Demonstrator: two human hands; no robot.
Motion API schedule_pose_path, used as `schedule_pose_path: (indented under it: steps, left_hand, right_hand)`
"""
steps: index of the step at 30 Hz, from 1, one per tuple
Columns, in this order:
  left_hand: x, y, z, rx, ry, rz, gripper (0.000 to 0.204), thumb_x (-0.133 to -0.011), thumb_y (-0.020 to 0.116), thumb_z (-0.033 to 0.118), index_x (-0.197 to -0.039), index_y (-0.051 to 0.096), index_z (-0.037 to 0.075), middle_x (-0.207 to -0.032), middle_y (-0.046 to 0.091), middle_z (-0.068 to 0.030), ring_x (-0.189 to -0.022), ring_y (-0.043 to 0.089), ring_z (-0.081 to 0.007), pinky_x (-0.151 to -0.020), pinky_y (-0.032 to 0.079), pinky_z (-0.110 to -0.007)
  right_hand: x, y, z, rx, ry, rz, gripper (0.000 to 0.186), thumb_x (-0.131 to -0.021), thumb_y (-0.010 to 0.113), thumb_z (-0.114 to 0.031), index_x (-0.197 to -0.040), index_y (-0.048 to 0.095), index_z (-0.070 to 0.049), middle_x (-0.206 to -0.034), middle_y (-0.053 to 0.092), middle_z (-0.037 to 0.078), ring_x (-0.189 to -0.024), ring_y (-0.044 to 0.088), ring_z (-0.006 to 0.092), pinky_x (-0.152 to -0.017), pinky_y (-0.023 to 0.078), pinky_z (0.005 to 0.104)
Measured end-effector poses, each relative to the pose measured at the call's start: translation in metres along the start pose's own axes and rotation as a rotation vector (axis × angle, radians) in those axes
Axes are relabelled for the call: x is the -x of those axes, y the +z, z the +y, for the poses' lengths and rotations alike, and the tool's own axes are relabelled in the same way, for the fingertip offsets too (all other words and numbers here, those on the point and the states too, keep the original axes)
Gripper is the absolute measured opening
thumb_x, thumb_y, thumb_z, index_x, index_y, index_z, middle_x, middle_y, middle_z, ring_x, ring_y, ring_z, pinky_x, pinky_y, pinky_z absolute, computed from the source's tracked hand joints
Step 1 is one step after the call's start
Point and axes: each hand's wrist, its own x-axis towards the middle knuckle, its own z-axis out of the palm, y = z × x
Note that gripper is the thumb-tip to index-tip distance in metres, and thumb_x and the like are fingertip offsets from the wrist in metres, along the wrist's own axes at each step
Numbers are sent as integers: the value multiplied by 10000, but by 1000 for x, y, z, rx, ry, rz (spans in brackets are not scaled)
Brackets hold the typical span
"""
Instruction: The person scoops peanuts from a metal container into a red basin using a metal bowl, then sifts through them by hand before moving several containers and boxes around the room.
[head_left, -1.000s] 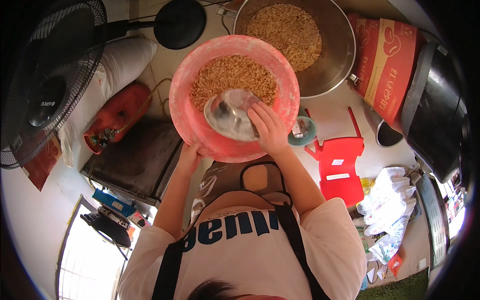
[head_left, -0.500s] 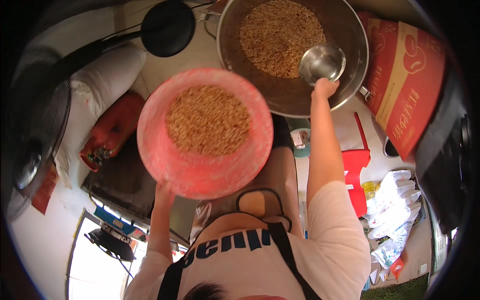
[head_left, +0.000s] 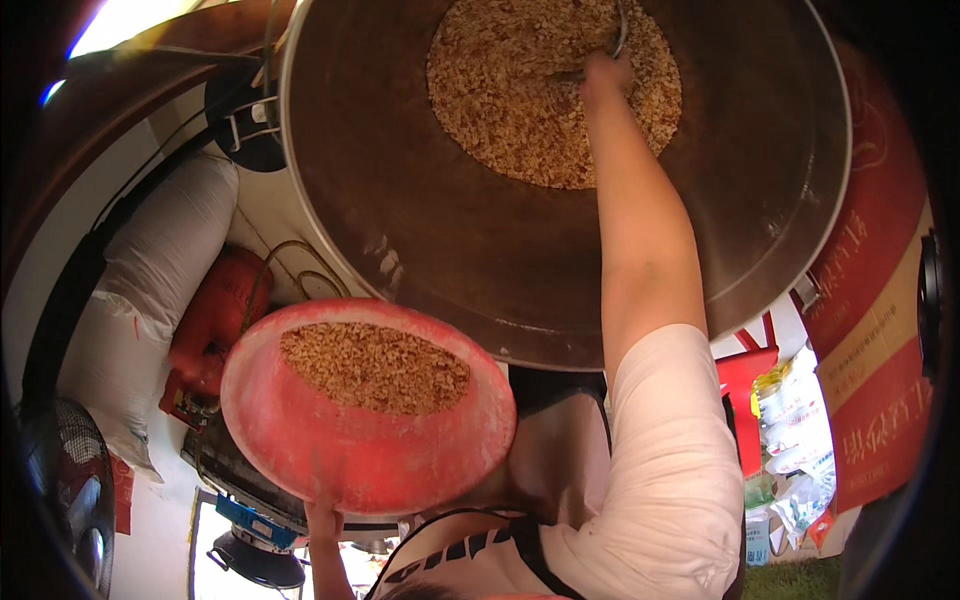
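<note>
My left hand point(head_left: 322, 520) grips the near rim of a red plastic basin point(head_left: 375, 465). Tan, crumbly grain-like bits point(head_left: 380, 365) lie in the basin, gathered toward its far side. Beyond it stands a wide, deep metal pot point(head_left: 480, 270) with more of these tan bits point(head_left: 510, 110) in its bottom. My right arm reaches down into the pot. The right hand point(head_left: 606, 78) is closed on a metal bowl, of which only a thin curved rim point(head_left: 624, 28) shows against the bits; the rest is hidden.
A red gas cylinder point(head_left: 225, 310) and white sacks point(head_left: 165, 260) stand at the left. Right of the pot is a red and tan carton point(head_left: 880, 330). White plastic bags point(head_left: 795, 420) and a red dustpan-like item point(head_left: 745, 390) lie at lower right.
I have leaned over the pot, which fills more of the view. My right hand has moved the metal bowl down into the bits. The basin is lower and tilted, its bits shifted to the far side.
</note>
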Motion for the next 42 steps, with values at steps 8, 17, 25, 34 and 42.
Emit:
schedule_pose_path:
  steps: [8, 17, 25, 34, 42]
  left_hand:
    - [1, 13, 21, -7, -10, -94, 698, -784, 612, 1, -1410, 308, 62, -1349, 457, -102, -1217, 493, -256, -991, 454, -387]
    - [3, 2, 44, -125, -30, -274, 668, -853, 639, 190, -1397, 304, -8, -1343, 469, -133, -1197, 511, -275, -958, 469, -424]
    - [19, -9, 52, -264, 1, -307, 537, -822, 552, 18, -1330, 382, -27, -1242, 543, -148, -1067, 601, -238, -814, 549, -343]
    - [64, 9, 78, -153, 53, -520, 525, -863, 586, 78, -1336, 377, -10, -1201, 562, -138, -1015, 620, -233, -801, 562, -361]
    - [32, -3, 61, -210, 100, -466, 530, -851, 543, 72, -1344, 364, -1, -1200, 564, -139, -1010, 627, -253, -798, 568, -383]
  right_hand:
    - [-34, 12, 51, -215, 275, -304, 506, -901, 512, -11, -1360, 316, 72, -1203, 463, 212, -1042, 506, 349, -901, 463, 460]
    - [72, -66, 13, -125, 392, -184, 392, -914, 394, -7, -1295, 367, 84, -1231, 460, 206, -1083, 524, 333, -923, 435, 483]
    - [186, -150, -40, -251, 226, -285, 396, -929, 357, 4, -1318, 425, 19, -1312, 496, 169, -1160, 537, 308, -954, 473, 478]
    - [326, -196, -57, -287, 171, -382, 418, -856, 402, 64, -1266, 479, 38, -1221, 572, 178, -1088, 595, 322, -888, 524, 449]
    - [466, -163, -29, 107, -143, -455, 408, -760, 482, 115, -1134, 613, 18, -1031, 661, 76, -918, 611, 158, -814, 488, 297]
